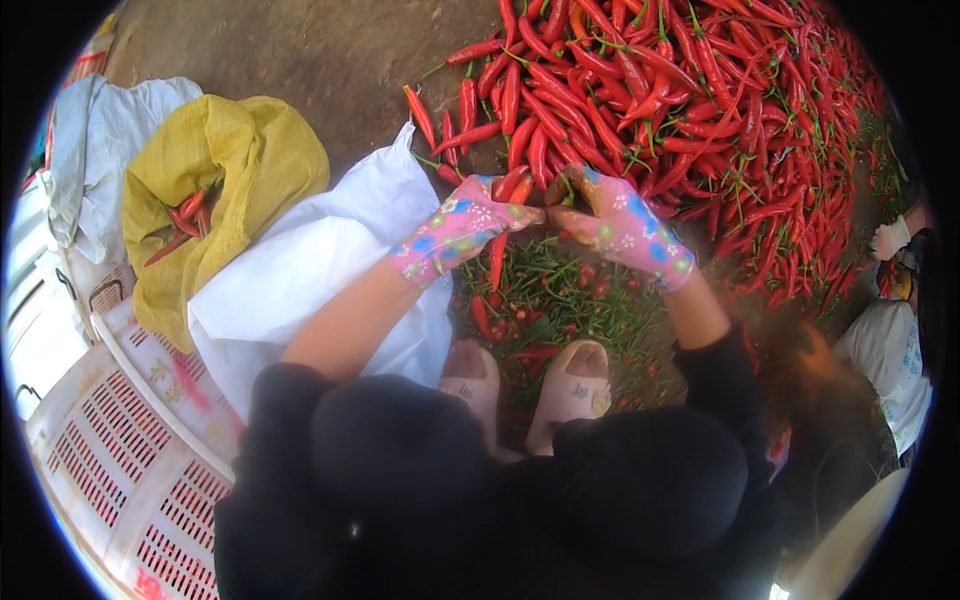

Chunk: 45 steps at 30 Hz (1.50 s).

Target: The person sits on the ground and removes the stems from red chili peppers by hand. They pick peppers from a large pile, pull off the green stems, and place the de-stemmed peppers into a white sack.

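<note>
Hundreds of red chillies heaped on the ground at upper right. Slotted white crate at lower left; white sack spread beside the left forearm, open yellow sack just beyond, a few loose chillies inside. Green stems scattered between heap and pale sandals. Right hand drawn close to left hand, both in flowered gloves, fingers bent inward; cannot tell whether gripping anything. Clasped in the left: slim red peppers, one dangling.

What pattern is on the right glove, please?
The right glove is pink with white flowers and blue patches (head view).
</note>
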Each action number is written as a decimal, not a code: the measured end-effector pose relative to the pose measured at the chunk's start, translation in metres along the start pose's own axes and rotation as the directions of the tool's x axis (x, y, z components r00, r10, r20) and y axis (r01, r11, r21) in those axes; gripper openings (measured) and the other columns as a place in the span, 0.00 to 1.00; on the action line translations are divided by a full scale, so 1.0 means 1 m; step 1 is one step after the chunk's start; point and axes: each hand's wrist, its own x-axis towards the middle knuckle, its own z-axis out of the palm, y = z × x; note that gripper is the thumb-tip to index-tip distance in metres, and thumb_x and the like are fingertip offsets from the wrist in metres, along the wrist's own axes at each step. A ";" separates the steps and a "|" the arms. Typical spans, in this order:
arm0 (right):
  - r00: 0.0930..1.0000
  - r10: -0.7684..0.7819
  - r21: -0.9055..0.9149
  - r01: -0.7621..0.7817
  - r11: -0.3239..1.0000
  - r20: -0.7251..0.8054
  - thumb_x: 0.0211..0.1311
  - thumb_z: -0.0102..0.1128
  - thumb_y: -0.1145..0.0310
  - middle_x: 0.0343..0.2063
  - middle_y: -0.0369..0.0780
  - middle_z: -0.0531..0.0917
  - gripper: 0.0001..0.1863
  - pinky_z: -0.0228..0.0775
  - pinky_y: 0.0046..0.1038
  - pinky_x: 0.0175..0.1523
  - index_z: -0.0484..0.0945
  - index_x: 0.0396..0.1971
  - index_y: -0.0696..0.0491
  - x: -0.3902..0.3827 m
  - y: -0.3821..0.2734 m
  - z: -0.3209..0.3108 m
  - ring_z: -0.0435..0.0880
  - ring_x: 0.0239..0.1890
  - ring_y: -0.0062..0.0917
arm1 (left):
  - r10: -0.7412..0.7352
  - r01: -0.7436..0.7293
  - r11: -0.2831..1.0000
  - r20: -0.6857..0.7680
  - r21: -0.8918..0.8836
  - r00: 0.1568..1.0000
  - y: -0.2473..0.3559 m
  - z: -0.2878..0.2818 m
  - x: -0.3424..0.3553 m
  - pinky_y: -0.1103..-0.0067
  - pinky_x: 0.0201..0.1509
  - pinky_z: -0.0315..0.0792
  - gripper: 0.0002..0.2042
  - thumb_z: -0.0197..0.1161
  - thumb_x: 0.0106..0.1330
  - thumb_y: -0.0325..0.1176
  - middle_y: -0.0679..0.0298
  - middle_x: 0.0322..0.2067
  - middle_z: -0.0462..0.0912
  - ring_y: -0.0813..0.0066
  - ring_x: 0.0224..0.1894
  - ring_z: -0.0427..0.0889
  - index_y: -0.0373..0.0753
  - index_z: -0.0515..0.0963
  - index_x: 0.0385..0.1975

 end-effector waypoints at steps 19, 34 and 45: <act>0.984 0.132 0.803 0.017 0.595 -0.119 0.54 0.60 0.44 0.27 0.30 0.74 0.26 0.59 0.12 0.25 0.72 0.35 0.54 -0.012 0.059 0.037 0.68 0.20 0.10 | 0.091 -0.079 0.983 0.067 -0.164 0.994 -0.017 0.013 -0.004 0.79 0.43 0.74 0.19 0.67 0.50 0.29 0.60 0.32 0.80 0.74 0.34 0.80 0.28 0.73 0.41; 0.931 -0.151 0.126 0.203 0.971 -0.331 0.51 0.54 0.73 0.38 0.45 0.81 0.19 0.73 0.28 0.43 0.72 0.46 0.55 -0.050 0.014 0.020 0.83 0.38 0.28 | -0.059 -0.012 0.978 0.327 0.211 0.943 0.004 0.034 -0.014 0.85 0.39 0.70 0.14 0.72 0.48 0.29 0.72 0.30 0.79 0.88 0.33 0.73 0.34 0.79 0.35; 0.922 -0.039 0.436 0.220 0.873 -0.386 0.51 0.54 0.75 0.32 0.38 0.79 0.18 0.71 0.23 0.42 0.71 0.45 0.57 -0.038 0.034 0.036 0.79 0.35 0.20 | -0.044 -0.002 0.991 0.329 0.137 0.943 0.003 0.038 -0.016 0.86 0.37 0.70 0.09 0.70 0.48 0.29 0.72 0.26 0.80 0.89 0.31 0.74 0.37 0.79 0.29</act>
